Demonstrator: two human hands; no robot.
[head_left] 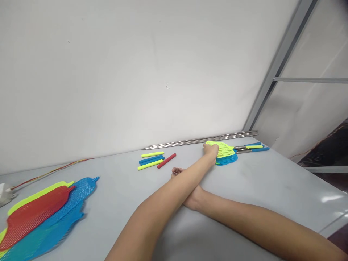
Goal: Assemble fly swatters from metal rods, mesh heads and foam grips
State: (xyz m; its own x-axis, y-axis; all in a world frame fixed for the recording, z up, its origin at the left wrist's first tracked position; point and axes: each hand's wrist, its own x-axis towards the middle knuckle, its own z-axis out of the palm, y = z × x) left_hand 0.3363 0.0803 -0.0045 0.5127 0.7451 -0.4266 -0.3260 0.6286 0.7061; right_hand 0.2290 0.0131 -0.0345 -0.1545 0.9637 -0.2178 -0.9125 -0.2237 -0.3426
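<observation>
My left hand [212,151] reaches far to the right and grips the left end of a yellow fly swatter [224,149], by its mesh head. Under it lie blue swatter heads [230,159], with steel rods and coloured grips pointing right. My right hand [192,200] crosses beneath my left forearm, which hides part of it. Its visible fingers look loosely bent and apart, with nothing seen in them. Left of that hand are several loose handle grips: a red grip [166,161], yellow grips [150,165] and blue grips [151,159].
Loose swatter heads, including a red head [38,214] and a blue head [84,188], overlap at the left. Thin metal rods [195,140] lie along the wall at the grey table's [116,203] back edge. A thin red-and-yellow cable [51,174] runs at the back left.
</observation>
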